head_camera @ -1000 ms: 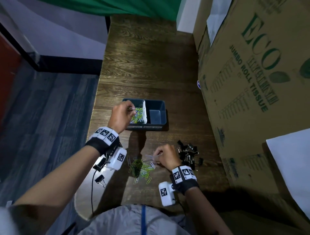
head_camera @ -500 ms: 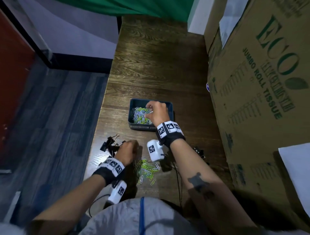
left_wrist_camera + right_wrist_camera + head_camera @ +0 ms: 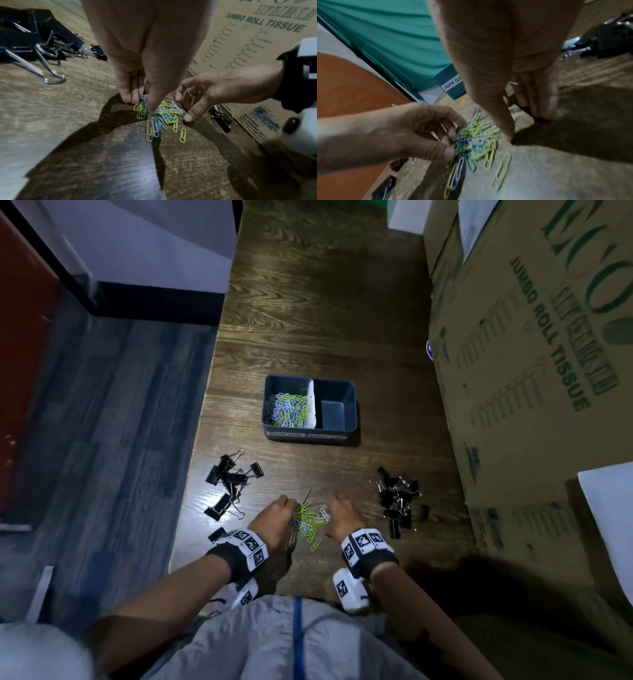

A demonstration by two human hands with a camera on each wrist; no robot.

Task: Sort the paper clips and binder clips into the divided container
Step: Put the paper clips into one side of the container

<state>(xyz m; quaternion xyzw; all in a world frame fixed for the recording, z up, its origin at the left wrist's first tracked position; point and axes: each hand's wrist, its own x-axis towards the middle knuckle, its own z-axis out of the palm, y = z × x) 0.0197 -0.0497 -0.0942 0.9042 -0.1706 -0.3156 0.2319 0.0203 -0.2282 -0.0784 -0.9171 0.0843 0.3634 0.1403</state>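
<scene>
Both hands are down at the little pile of paper clips (image 3: 310,520) on the counter (image 3: 318,313). The left hand (image 3: 274,517) pinches some clips between thumb and fingers (image 3: 127,96). The right hand (image 3: 342,517) is curled loosely beside the pile, and I cannot tell if it holds any. It is best to scoop a small bunch, squeeze gently, then drop them in the left side of the divided container (image 3: 310,436).

Paper clips (image 3: 310,520) lie between two binder clip piles (image 3: 230,486), before the container (image 3: 310,436).
</scene>
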